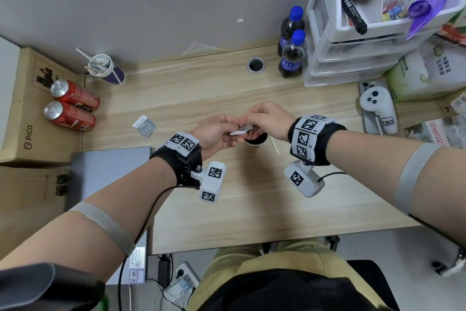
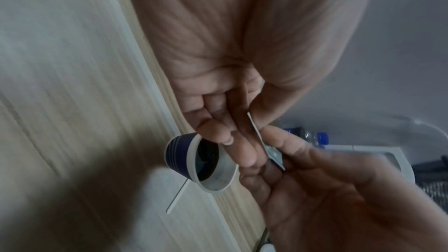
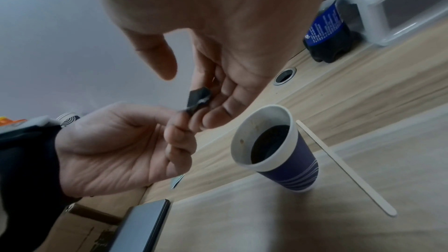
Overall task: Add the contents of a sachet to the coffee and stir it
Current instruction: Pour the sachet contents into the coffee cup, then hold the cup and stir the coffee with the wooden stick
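A small sachet [image 1: 240, 131] is held just above the purple paper coffee cup [image 1: 256, 141] at the middle of the desk. My left hand [image 1: 233, 132] pinches its left end and my right hand [image 1: 248, 125] holds its right end with curled fingers. In the left wrist view the sachet [image 2: 260, 139] shows edge-on between the left hand [image 2: 252, 122] and the other hand's fingers [image 2: 290, 145]. The right wrist view has the sachet [image 3: 197, 101] dark and creased, left of the cup [image 3: 278, 152] of dark coffee. A wooden stirrer [image 3: 344, 168] lies flat right of the cup.
A second sachet [image 1: 144, 126] lies left of the hands. Two red cans [image 1: 73, 106] and a cup of used sticks [image 1: 106, 68] stand at the far left. Two cola bottles [image 1: 291, 53], a drawer unit [image 1: 353, 53] and a controller [image 1: 378, 109] sit right. A laptop [image 1: 108, 172] lies near left.
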Available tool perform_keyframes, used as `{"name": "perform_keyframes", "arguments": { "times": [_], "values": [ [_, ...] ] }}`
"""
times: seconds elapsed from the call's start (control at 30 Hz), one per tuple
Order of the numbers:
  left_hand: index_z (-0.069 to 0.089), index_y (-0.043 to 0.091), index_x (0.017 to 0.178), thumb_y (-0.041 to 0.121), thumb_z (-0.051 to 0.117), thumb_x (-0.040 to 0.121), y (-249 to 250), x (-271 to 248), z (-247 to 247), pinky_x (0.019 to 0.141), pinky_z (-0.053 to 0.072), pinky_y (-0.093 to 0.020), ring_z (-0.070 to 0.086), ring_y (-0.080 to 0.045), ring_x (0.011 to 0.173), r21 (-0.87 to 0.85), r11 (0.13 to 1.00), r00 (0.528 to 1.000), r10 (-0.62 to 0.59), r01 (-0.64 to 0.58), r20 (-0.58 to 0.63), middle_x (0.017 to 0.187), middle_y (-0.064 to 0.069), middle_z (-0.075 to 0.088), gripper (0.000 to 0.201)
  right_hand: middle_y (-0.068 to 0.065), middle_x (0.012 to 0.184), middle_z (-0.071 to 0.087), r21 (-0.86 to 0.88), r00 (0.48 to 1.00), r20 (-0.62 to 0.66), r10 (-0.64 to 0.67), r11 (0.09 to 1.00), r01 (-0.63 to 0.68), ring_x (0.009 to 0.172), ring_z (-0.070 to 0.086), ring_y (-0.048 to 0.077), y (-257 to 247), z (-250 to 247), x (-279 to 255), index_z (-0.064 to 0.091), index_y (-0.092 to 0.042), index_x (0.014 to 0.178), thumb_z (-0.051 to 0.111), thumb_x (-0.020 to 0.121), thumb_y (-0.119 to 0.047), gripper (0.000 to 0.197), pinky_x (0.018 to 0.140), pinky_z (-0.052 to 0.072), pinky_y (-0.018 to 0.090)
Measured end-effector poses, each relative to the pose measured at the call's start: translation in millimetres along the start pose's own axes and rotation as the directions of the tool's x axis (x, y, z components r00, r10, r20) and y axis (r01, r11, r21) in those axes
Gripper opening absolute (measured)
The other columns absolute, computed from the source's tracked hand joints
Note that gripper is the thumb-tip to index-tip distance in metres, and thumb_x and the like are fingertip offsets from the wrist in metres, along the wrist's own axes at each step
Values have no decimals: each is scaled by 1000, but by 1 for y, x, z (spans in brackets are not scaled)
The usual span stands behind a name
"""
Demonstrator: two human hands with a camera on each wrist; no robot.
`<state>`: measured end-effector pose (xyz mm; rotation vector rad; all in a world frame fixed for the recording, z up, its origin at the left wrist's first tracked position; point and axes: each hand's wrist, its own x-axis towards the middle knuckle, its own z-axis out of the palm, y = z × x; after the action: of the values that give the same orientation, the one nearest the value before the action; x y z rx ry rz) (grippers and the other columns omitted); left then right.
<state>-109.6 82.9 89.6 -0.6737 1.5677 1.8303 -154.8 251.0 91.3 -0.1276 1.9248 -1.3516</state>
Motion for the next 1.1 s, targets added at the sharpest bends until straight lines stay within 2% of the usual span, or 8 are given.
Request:
{"name": "perform_keyframes", "arguments": {
  "times": [0.13,0.27,0.33,0.43,0.6,0.83,0.97,1.1],
  "values": [
    [52,2,114,-1,53,99,0,4,3,58,53,-22,70,-18,61,121,992,1000,28,-26,-13,79,-15,73,16,10,66,65,-25,1000,-11,-8,1000,8,47,63,7,5,0,0,59,-4,95,64,87,-2,9,55,56,21],
    [56,3,103,-3,56,98,2,2,7,59,55,-22,73,-19,64,222,973,998,58,-56,0,86,-20,71,8,10,63,67,-85,998,9,58,995,-57,63,65,24,11,-4,4,65,-7,81,66,88,-9,7,75,59,44],
    [56,6,95,-2,57,98,2,3,9,56,56,-21,74,-18,62,251,966,998,70,-66,-9,84,-20,72,8,10,62,67,-114,999,-1,47,992,-47,67,65,26,14,-8,6,66,-11,73,67,87,-10,14,78,59,46],
    [57,7,90,2,62,97,2,3,10,53,56,-22,75,-18,59,278,956,995,96,-90,-8,83,-22,72,10,8,60,67,-138,1000,-4,9,990,-10,60,66,22,18,-11,8,67,-14,70,70,86,-9,17,71,60,42],
    [57,9,84,-2,61,96,2,6,1,52,55,-23,76,-20,61,201,971,989,142,-130,-50,86,-25,72,18,4,59,71,22,999,-34,27,999,-26,53,66,10,15,-13,7,73,-8,75,71,86,-8,11,56,55,19],
    [58,9,87,1,61,97,-1,4,-11,56,55,-24,76,-22,64,148,984,992,109,-99,-61,77,-14,76,13,10,71,73,-12,999,-25,21,1000,-22,58,66,13,12,-7,15,72,-9,76,70,87,-11,11,57,53,21],
    [63,11,87,5,63,97,-2,4,-26,57,56,-23,73,-18,61,159,987,996,44,-32,-73,79,-11,74,12,4,77,74,-25,996,-70,55,998,-57,65,68,11,13,-9,19,71,-17,81,70,87,-28,12,60,54,21],
    [64,10,90,7,65,96,-21,8,-56,51,54,-18,63,-15,62,290,953,968,-13,88,-249,77,-6,65,7,6,70,67,-22,962,-260,85,995,-94,57,63,16,30,-27,25,60,-13,81,59,88,-10,8,49,47,21]
  ]
}}
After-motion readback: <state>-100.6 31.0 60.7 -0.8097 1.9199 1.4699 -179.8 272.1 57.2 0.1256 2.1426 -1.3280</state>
